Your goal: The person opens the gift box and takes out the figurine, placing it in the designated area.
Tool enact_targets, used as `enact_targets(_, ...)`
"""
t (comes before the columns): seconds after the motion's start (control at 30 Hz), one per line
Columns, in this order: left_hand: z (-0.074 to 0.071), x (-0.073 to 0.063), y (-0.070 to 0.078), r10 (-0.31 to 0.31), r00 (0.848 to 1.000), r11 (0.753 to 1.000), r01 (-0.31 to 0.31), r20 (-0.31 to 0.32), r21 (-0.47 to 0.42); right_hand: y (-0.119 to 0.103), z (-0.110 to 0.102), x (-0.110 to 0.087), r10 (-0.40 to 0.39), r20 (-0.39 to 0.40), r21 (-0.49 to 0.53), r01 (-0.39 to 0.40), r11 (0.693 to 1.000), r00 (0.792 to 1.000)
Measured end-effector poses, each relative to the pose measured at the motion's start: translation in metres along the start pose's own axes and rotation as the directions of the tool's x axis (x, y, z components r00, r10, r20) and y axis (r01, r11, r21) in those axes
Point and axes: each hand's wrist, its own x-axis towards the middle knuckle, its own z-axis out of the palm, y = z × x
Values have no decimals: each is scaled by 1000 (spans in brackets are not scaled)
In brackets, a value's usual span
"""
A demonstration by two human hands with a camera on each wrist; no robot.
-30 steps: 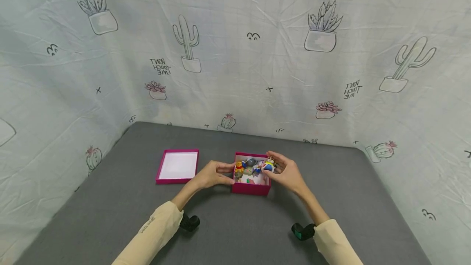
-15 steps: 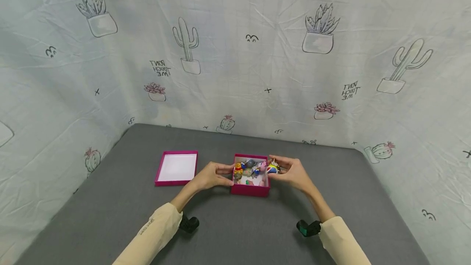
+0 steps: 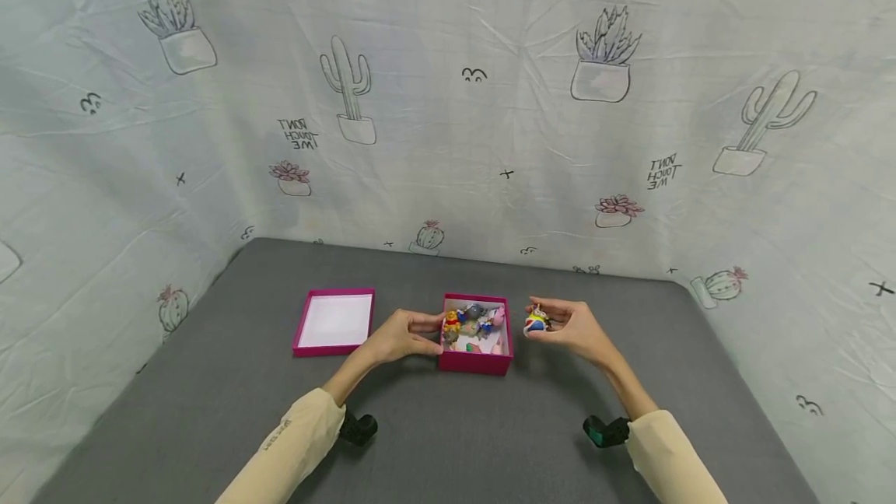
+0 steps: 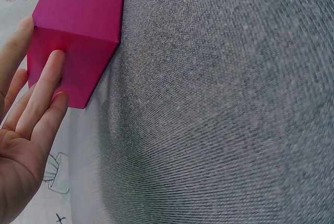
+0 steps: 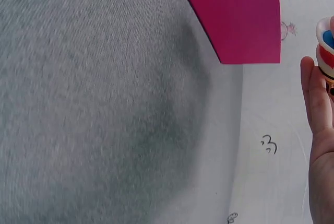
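My right hand [image 3: 581,330] pinches a small toy figurine [image 3: 537,323], white with yellow, red and blue parts, held up just right of the box. In the right wrist view only part of that figurine [image 5: 325,59] shows at the edge, against my fingers. My left hand [image 3: 397,337] touches the left side of the magenta box [image 3: 474,364]; in the left wrist view its straight fingers [image 4: 44,96] rest against the box wall. Inside the box lie several small toy figurines, among them a yellow and red bear [image 3: 451,322] and a pink one [image 3: 498,316].
A magenta box lid [image 3: 333,350] with a white inside lies upturned left of the box. Both rest on a grey cloth-covered table [image 3: 448,434]. Behind stands a pale curtain [image 3: 420,177] printed with potted cacti. Dark straps with cameras [image 3: 607,432] sit at the wrists.
My right hand has lifted the figurine from over the box's right part and carried it rightwards, past the wall. The pink figurine in the box shows more fully. My left hand stays at the box.
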Motion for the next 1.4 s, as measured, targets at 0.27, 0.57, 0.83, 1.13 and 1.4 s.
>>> enact_targets(0.27, -2, 0, 2, -22, 1000, 1000, 22, -3, -17, 1, -10, -2, 27, 1, 12, -27, 1000, 1000)
enact_targets(0.57, -2, 0, 3, -25, 1000, 999, 25, 4, -20, 11, -20, -9, 41, 14, 96, -42, 995, 999)
enact_targets(0.83, -3, 0, 2, -25, 1000, 999, 25, 8, -22, 15, -26, -12, 64, -16, 83, -62, 995, 998)
enact_targets(1.13, -3, -2, 1, -3, 1000, 1000, 3, 7, -7, 28, -16, -9, 102, 6, 73, -102, 992, 995)
enact_targets(1.4, -2, -5, 2, -13, 1000, 1000, 13, 6, -3, 42, -5, -2, 84, 35, -20, -83, 996, 996)
